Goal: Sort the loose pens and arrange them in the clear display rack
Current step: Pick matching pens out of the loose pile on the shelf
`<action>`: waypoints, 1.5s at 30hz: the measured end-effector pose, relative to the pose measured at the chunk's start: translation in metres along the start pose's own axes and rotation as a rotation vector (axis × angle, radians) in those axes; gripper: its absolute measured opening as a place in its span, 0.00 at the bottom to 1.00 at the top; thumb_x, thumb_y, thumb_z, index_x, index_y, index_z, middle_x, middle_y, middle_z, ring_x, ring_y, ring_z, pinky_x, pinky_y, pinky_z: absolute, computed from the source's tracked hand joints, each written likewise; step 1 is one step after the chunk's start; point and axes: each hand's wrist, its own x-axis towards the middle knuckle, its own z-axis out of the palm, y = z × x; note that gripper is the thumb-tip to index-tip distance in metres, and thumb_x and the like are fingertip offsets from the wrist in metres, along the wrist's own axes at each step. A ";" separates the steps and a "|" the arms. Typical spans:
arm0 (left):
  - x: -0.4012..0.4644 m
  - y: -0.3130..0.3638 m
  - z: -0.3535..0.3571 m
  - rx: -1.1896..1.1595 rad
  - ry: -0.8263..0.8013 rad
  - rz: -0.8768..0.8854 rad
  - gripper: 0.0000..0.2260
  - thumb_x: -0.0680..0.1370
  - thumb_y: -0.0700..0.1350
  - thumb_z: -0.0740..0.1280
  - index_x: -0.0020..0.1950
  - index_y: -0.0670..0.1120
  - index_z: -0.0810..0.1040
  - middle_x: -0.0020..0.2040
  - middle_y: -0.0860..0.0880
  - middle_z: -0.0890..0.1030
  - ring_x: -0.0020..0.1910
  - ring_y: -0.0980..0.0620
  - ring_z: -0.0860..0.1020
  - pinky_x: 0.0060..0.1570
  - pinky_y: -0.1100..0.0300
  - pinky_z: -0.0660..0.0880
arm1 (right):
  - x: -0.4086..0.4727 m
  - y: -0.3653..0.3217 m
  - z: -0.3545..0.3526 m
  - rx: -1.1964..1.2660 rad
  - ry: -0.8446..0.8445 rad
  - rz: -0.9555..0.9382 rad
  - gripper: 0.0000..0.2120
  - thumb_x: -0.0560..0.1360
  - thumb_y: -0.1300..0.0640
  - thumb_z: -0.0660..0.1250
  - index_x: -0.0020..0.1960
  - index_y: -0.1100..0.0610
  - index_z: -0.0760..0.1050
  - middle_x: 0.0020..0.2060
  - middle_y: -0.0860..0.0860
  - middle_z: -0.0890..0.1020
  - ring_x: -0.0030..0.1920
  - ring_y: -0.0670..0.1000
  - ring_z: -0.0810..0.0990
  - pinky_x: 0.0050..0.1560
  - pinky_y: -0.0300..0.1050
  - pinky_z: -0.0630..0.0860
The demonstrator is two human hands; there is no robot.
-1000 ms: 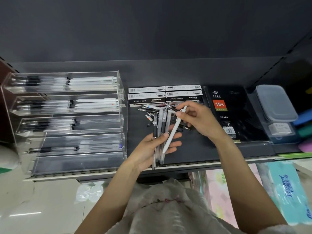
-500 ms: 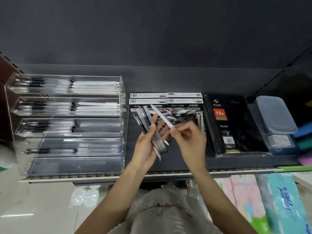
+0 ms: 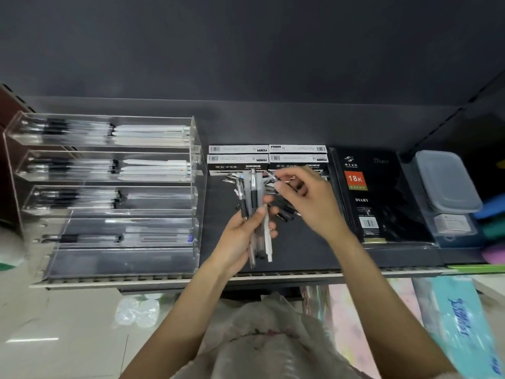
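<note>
My left hand (image 3: 240,239) grips a bundle of pens (image 3: 252,212), clear ones with black grips plus a white one, held upright over the dark shelf. My right hand (image 3: 308,203) reaches into the loose pen pile (image 3: 284,212) behind the bundle and pinches a clear pen (image 3: 273,177) at its fingertips. The clear display rack (image 3: 109,192) stands at the left with stepped tiers holding rows of black-grip and white pens; its lowest tier looks bare.
Four pen boxes (image 3: 266,158) lie behind the pile. A black diary (image 3: 374,198) is to the right, then stacked plastic containers (image 3: 448,192). The shelf's front rail (image 3: 273,276) runs below my hands. Tissue packs (image 3: 459,324) sit on the level underneath.
The white pen that my right hand held now sits in the left hand's bundle. My right hand moved back to the pile and picked at a clear pen. The bundle turned upright.
</note>
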 end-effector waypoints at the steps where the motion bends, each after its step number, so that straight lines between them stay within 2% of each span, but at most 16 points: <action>1: -0.003 0.000 0.001 0.028 -0.028 -0.019 0.16 0.76 0.43 0.62 0.62 0.41 0.74 0.45 0.47 0.80 0.35 0.54 0.76 0.38 0.61 0.77 | 0.011 -0.001 -0.003 0.003 -0.114 0.019 0.09 0.74 0.54 0.69 0.54 0.49 0.79 0.46 0.43 0.79 0.45 0.45 0.75 0.44 0.35 0.69; 5: -0.010 -0.003 0.003 0.049 -0.048 -0.052 0.14 0.76 0.41 0.61 0.61 0.41 0.75 0.46 0.46 0.81 0.36 0.54 0.77 0.37 0.61 0.77 | 0.029 -0.005 -0.006 0.078 -0.411 0.064 0.08 0.73 0.57 0.71 0.52 0.54 0.79 0.41 0.44 0.79 0.42 0.41 0.76 0.49 0.33 0.71; 8: -0.015 -0.002 0.003 0.047 -0.065 -0.072 0.15 0.76 0.41 0.62 0.62 0.41 0.75 0.47 0.46 0.82 0.37 0.54 0.78 0.38 0.61 0.77 | 0.031 -0.008 -0.010 0.142 -0.447 0.062 0.07 0.74 0.60 0.69 0.52 0.59 0.79 0.40 0.45 0.79 0.40 0.36 0.76 0.45 0.29 0.72; 11: -0.019 -0.003 0.005 0.058 -0.085 -0.096 0.17 0.75 0.41 0.62 0.63 0.41 0.75 0.47 0.46 0.81 0.37 0.54 0.77 0.38 0.62 0.77 | 0.032 -0.009 -0.014 0.240 -0.420 0.102 0.10 0.76 0.63 0.65 0.56 0.63 0.78 0.38 0.45 0.79 0.34 0.36 0.75 0.34 0.32 0.70; 13: -0.021 -0.003 0.006 0.064 -0.086 -0.099 0.16 0.76 0.41 0.62 0.63 0.42 0.75 0.46 0.47 0.82 0.36 0.54 0.77 0.38 0.62 0.76 | 0.033 -0.010 -0.016 0.237 -0.443 0.108 0.10 0.77 0.64 0.64 0.58 0.62 0.77 0.40 0.49 0.80 0.34 0.38 0.75 0.33 0.34 0.71; 15: -0.021 -0.003 0.006 0.071 -0.090 -0.105 0.15 0.76 0.41 0.62 0.62 0.42 0.75 0.46 0.47 0.82 0.36 0.54 0.77 0.38 0.62 0.76 | 0.033 -0.012 -0.018 0.162 -0.499 0.077 0.11 0.77 0.64 0.64 0.58 0.58 0.78 0.46 0.53 0.81 0.37 0.41 0.78 0.36 0.36 0.74; 17: -0.021 -0.003 0.007 0.081 -0.098 -0.108 0.16 0.75 0.41 0.62 0.62 0.42 0.76 0.47 0.47 0.82 0.37 0.54 0.77 0.38 0.62 0.76 | 0.034 -0.012 -0.021 0.077 -0.541 0.014 0.10 0.76 0.62 0.67 0.56 0.54 0.79 0.51 0.54 0.82 0.46 0.46 0.81 0.46 0.37 0.76; 19: -0.022 -0.004 0.007 0.090 -0.099 -0.112 0.16 0.75 0.42 0.63 0.61 0.41 0.76 0.47 0.47 0.82 0.37 0.53 0.77 0.38 0.61 0.77 | 0.036 -0.013 -0.025 0.050 -0.559 -0.028 0.10 0.74 0.61 0.70 0.54 0.55 0.79 0.50 0.56 0.83 0.50 0.51 0.81 0.50 0.37 0.75; 21: -0.022 -0.005 0.007 0.097 -0.103 -0.114 0.15 0.74 0.42 0.63 0.60 0.41 0.77 0.47 0.47 0.82 0.37 0.53 0.78 0.38 0.61 0.77 | 0.037 -0.013 -0.028 0.064 -0.582 -0.034 0.11 0.73 0.60 0.71 0.54 0.54 0.79 0.49 0.59 0.83 0.48 0.54 0.82 0.50 0.43 0.77; 23: -0.023 -0.006 0.008 0.109 -0.112 -0.115 0.14 0.74 0.42 0.63 0.58 0.41 0.77 0.46 0.47 0.82 0.37 0.53 0.78 0.38 0.61 0.77 | 0.037 -0.014 -0.030 0.106 -0.612 -0.006 0.13 0.73 0.60 0.71 0.57 0.54 0.79 0.47 0.60 0.83 0.41 0.51 0.81 0.44 0.49 0.78; 26: -0.025 -0.006 0.008 0.169 -0.160 -0.144 0.11 0.75 0.43 0.63 0.55 0.43 0.78 0.45 0.48 0.81 0.37 0.54 0.77 0.38 0.61 0.77 | 0.039 -0.018 -0.040 0.094 -0.742 0.022 0.14 0.74 0.61 0.69 0.60 0.55 0.77 0.37 0.53 0.80 0.33 0.45 0.76 0.37 0.41 0.76; 28: -0.027 -0.005 0.009 0.219 -0.210 -0.173 0.11 0.75 0.43 0.63 0.55 0.43 0.78 0.46 0.49 0.81 0.37 0.54 0.77 0.40 0.61 0.77 | 0.039 -0.022 -0.043 0.027 -0.820 0.007 0.10 0.75 0.59 0.68 0.57 0.55 0.79 0.38 0.53 0.80 0.31 0.45 0.76 0.34 0.37 0.75; 32: -0.028 -0.007 0.010 0.240 -0.192 -0.177 0.11 0.76 0.44 0.61 0.55 0.43 0.78 0.45 0.49 0.81 0.37 0.54 0.78 0.41 0.60 0.78 | 0.043 -0.021 -0.044 0.050 -0.740 0.000 0.07 0.75 0.59 0.69 0.50 0.60 0.80 0.38 0.52 0.81 0.30 0.47 0.77 0.30 0.35 0.74; 35: -0.028 -0.011 0.009 0.256 -0.172 -0.180 0.09 0.79 0.42 0.60 0.55 0.44 0.78 0.45 0.50 0.81 0.37 0.55 0.77 0.40 0.61 0.77 | 0.047 -0.015 -0.051 0.123 -0.635 0.014 0.08 0.74 0.59 0.69 0.49 0.63 0.80 0.38 0.52 0.81 0.31 0.47 0.78 0.31 0.36 0.76; 40: -0.027 -0.012 0.011 0.250 -0.176 -0.175 0.10 0.80 0.39 0.58 0.57 0.42 0.77 0.45 0.50 0.81 0.36 0.55 0.77 0.39 0.63 0.76 | 0.045 -0.011 -0.055 0.175 -0.612 0.025 0.11 0.73 0.58 0.68 0.50 0.65 0.78 0.35 0.51 0.80 0.32 0.47 0.79 0.35 0.37 0.77; 45: -0.024 -0.010 0.013 0.219 -0.182 -0.147 0.12 0.80 0.36 0.59 0.61 0.43 0.76 0.47 0.50 0.81 0.38 0.56 0.78 0.41 0.64 0.77 | 0.039 -0.007 -0.055 0.253 -0.527 -0.008 0.04 0.76 0.61 0.65 0.48 0.61 0.76 0.41 0.65 0.80 0.32 0.46 0.78 0.36 0.37 0.76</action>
